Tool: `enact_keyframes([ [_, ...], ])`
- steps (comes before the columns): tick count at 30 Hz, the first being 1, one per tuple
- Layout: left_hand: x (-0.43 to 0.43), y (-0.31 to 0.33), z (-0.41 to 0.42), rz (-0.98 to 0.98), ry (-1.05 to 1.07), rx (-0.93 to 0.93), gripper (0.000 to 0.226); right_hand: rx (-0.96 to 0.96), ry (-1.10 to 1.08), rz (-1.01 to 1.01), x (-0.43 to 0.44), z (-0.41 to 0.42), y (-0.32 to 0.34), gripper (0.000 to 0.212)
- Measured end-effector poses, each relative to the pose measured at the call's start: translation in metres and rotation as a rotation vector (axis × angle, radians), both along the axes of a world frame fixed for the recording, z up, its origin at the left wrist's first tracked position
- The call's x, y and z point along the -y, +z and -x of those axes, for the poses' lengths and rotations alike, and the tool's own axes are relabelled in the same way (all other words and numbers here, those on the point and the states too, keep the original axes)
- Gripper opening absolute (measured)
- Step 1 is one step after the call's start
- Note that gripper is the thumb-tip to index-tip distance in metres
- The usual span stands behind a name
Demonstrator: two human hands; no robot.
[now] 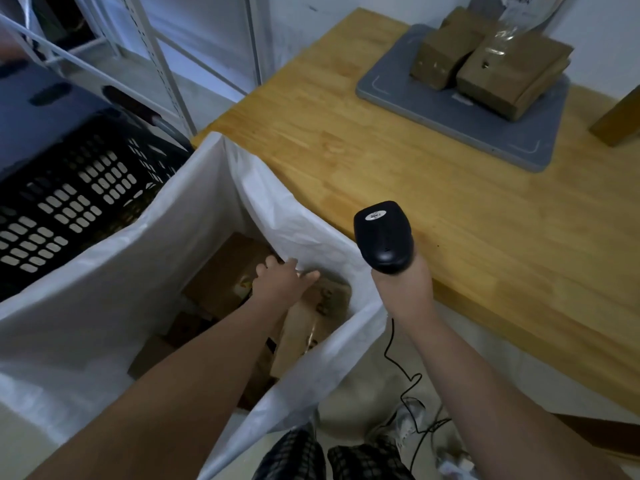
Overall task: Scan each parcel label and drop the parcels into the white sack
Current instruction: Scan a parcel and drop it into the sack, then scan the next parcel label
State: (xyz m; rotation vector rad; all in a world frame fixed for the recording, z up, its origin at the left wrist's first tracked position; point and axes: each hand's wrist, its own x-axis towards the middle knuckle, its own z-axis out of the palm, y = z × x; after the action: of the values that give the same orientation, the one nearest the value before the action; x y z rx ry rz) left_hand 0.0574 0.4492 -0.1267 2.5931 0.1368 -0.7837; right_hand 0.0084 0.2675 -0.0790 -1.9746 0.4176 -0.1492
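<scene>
Cardboard parcels (225,271) lie at the bottom of the white sack (121,289), which stands open against the near left corner of the wooden bench (381,150). The left hand (282,280) reaches down inside the sack, fingers loosely spread and holding nothing. The right hand (403,287) grips a black barcode scanner (382,235) over the bench's near edge, its cable (393,355) dangling. Two brown parcels (512,74) sit on a grey platform (485,133) by the far edge.

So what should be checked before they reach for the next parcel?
1. Left hand free: ok, open over the white sack, holding nothing.
2. Scanner held: ok, right hand grips it.
3. Sack mouth open: ok, dropped parcels lie inside.
4. Parcels left: ok, brown parcels sit on the grey tray.
5. Their labels facing up: cannot tell.
6. Scanner cable clear of the feet: cannot tell.
</scene>
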Motion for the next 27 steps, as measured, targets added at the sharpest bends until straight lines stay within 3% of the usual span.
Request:
enact_keyframes([
  [4,-0.006,0.025,-0.008,-0.038,-0.118,0.282,0.054,-0.120,-0.011,0.037,0.013,-0.007,-0.011,0.033],
  [9,0.014,0.061,-0.025,-0.039,-0.266,0.440,0.051,-0.205,-0.080,0.059,0.054,-0.019,0.006,0.039],
  [12,0.049,0.086,-0.044,0.001,-0.313,0.484,0.050,-0.133,-0.130,0.072,0.090,-0.031,0.033,0.026],
  [14,0.080,0.102,-0.059,0.027,-0.347,0.505,0.050,-0.094,-0.185,0.075,0.120,-0.039,0.052,0.018],
  [21,0.214,0.144,-0.113,0.127,-0.508,0.591,0.048,-0.070,-0.363,0.123,0.247,-0.059,0.104,0.025],
  [27,0.377,0.162,-0.166,0.171,-0.677,0.571,0.049,-0.091,-0.491,0.306,0.385,-0.093,0.129,0.023],
])
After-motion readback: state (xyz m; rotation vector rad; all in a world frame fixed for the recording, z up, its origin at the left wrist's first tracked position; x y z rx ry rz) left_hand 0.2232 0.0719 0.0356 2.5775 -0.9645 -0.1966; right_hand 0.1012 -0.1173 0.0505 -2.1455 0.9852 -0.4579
